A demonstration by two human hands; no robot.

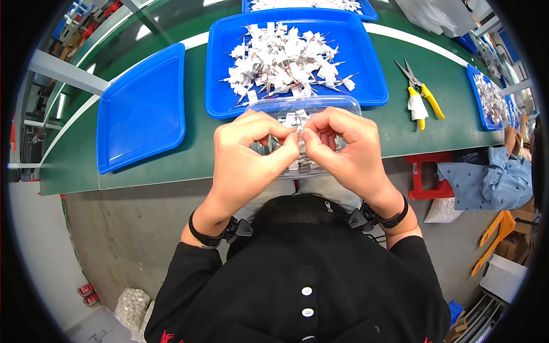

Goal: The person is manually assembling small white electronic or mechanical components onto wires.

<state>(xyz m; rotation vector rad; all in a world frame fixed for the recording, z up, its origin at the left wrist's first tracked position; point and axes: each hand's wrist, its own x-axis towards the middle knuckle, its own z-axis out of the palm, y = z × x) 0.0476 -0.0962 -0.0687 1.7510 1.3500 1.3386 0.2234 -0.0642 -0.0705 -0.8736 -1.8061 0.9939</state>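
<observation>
A tiny white part with a thin metal lead (pixel 299 131) sits pinched between the fingertips of both hands, the left hand (pixel 247 150) and right hand (pixel 345 150) pressed together over a clear plastic box (pixel 343 104) at the edge of the green table (pixel 200 143). Beyond lies a blue plastic tray heaped with similar white pieces (pixel 366 68), an empty blue tray (pixel 141 108) to the left, and yellow-handled snips (pixel 420 88) to the right.

small white part (pixel 299 131), pinched between fingertips
</observation>
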